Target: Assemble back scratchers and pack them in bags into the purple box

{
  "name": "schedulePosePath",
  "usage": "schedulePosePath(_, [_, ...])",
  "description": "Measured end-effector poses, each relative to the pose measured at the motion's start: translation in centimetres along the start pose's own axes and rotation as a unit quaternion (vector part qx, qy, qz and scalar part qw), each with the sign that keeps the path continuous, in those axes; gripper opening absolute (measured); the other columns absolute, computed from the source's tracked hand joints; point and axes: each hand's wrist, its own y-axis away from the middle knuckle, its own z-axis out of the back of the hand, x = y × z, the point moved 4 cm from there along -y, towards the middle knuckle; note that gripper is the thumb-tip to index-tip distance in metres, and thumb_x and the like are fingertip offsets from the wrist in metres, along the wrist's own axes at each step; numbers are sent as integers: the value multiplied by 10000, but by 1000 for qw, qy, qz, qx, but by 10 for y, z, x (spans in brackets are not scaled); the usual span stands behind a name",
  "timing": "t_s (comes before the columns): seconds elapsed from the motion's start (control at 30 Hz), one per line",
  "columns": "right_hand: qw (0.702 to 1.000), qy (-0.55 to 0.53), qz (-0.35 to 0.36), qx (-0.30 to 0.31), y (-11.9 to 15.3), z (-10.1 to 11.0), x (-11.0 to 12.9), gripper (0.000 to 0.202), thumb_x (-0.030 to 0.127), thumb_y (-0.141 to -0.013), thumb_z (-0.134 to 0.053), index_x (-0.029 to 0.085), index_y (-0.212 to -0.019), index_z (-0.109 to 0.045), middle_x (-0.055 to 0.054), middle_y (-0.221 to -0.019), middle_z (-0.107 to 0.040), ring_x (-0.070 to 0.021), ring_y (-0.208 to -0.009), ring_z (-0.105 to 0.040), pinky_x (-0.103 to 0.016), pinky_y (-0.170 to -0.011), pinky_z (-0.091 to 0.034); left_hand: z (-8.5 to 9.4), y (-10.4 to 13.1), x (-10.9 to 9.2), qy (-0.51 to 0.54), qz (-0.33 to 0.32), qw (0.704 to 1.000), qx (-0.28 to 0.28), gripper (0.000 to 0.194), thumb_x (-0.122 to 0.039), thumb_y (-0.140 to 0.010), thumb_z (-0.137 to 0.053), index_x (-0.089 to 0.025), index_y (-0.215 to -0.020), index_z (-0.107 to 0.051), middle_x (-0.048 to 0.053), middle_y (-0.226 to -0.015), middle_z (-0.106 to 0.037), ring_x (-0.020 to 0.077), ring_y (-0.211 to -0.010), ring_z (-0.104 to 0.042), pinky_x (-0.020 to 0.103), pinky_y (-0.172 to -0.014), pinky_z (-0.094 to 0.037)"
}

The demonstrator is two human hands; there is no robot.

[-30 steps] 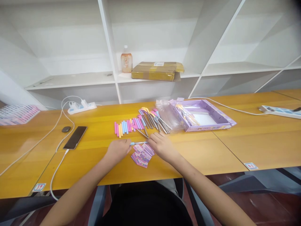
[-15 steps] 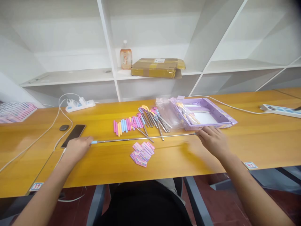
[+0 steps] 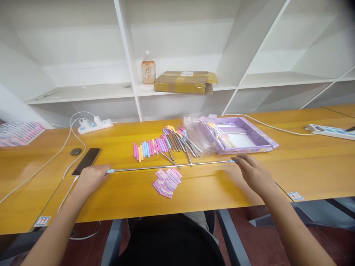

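A thin metal telescopic rod (image 3: 166,167) with light blue ends is stretched out level across the view. My left hand (image 3: 93,178) is closed round its left end, and my right hand (image 3: 251,171) pinches its right end. Behind the rod lie a row of pink, yellow, blue and purple handles (image 3: 149,148) and a pile of metal rods with coloured hand-shaped heads (image 3: 180,138). Pink printed cards (image 3: 167,181) are heaped in front of it. A purple box (image 3: 270,142) stands behind my right hand, with bagged yellow pieces inside.
A black phone (image 3: 86,161) and a small dark object (image 3: 75,151) are at the left, near white cables. Power strips (image 3: 95,125) sit at both sides. A taped carton (image 3: 184,82) and a bottle (image 3: 148,70) stand on the shelf behind.
The rod's right end shows a little more of its light blue part beside my right hand. The rod and both hands sit slightly lower in view.
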Motion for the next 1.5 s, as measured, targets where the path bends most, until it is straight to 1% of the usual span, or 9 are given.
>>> schedulePosePath(0.2, [999, 5, 9, -34, -8, -2, 1, 492, 23, -989, -400, 196, -1355, -680, -149, -1254, -720, -304, -1107, -689, -408, -871, -530, 3, -6, -9, 11, 21, 999, 31, 295, -246, -998, -482, -206, -875, -747, 132, -861, -798, 342, -836, -775, 325, -593, -333])
schedulePosePath(0.3, [997, -36, 42, -59, -32, -6, 24, 450, 43, -1002, -428, 206, -1300, -723, -126, -1165, -742, -277, -1018, -691, -395, -868, -529, 20, -18, -38, 28, 24, 998, 53, 293, -253, -1008, -483, -201, -957, -767, 148, -915, -804, 342, -885, -783, 328, -645, -417])
schedulePosePath(0.37, [993, -63, 64, -71, -54, -10, 57, 444, 53, -1014, -432, 204, -1295, -741, -128, -1138, -746, -274, -1011, -682, -400, -870, -529, 32, -30, -73, 53, 31, 994, 89, 315, -237, -1019, -467, -188, -1005, -778, 174, -933, -800, 351, -905, -785, 349, -705, -482])
schedulePosePath(0.5, [984, -122, 118, -49, -91, -17, 156, 395, 55, -1039, -454, 159, -1293, -737, -149, -1088, -720, -281, -994, -647, -407, -844, -517, 51, -55, -161, 108, -5, 986, 127, 338, -168, -1024, -458, -170, -1043, -796, 191, -954, -793, 328, -925, -790, 365, -769, -545])
schedulePosePath(0.6, [981, -134, 139, 15, -100, -21, 210, 281, 77, -1058, -508, 127, -1238, -718, -136, -1028, -697, -264, -911, -626, -398, -823, -511, 55, -65, -198, 127, -34, 983, 129, 318, -161, -1022, -482, -169, -1066, -796, 189, -984, -792, 322, -966, -791, 368, -805, -567])
schedulePosePath(0.8, [964, -248, 95, 32, -90, -19, 213, 160, 156, -1080, -557, 173, -1188, -674, -99, -1055, -706, -251, -953, -666, -386, -835, -545, 46, -58, -192, 139, -51, 979, 139, 316, -162, -1021, -475, -155, -1066, -787, 204, -980, -791, 357, -979, -793, 415, -810, -587])
schedulePosePath(0.97, [903, -428, -4, 28, -95, -19, 212, 90, 222, -1080, -593, 221, -1119, -673, -68, -1041, -697, -211, -955, -684, -343, -844, -553, 41, -53, -185, 142, -43, 980, 133, 317, -169, -1032, -461, -165, -1067, -776, 193, -970, -792, 351, -949, -794, 414, -789, -582])
schedulePosePath(1.13, [864, -501, -49, 11, -102, -17, 218, 103, 299, -1069, -634, 229, -1069, -709, -61, -989, -723, -211, -906, -688, -345, -831, -553, 44, -51, -182, 147, -37, 981, 121, 297, -194, -1044, -468, -182, -1072, -763, 172, -982, -796, 340, -946, -792, 405, -791, -578])
schedulePosePath(1.5, [863, -503, -43, -8, -104, -7, 219, 153, 337, -1070, -643, 236, -1024, -748, -61, -939, -740, -209, -871, -700, -342, -802, -553, 49, -53, -177, 127, -42, 982, 130, 320, -218, -1051, -448, -186, -1087, -764, 167, -1008, -800, 343, -953, -784, 390, -774, -547])
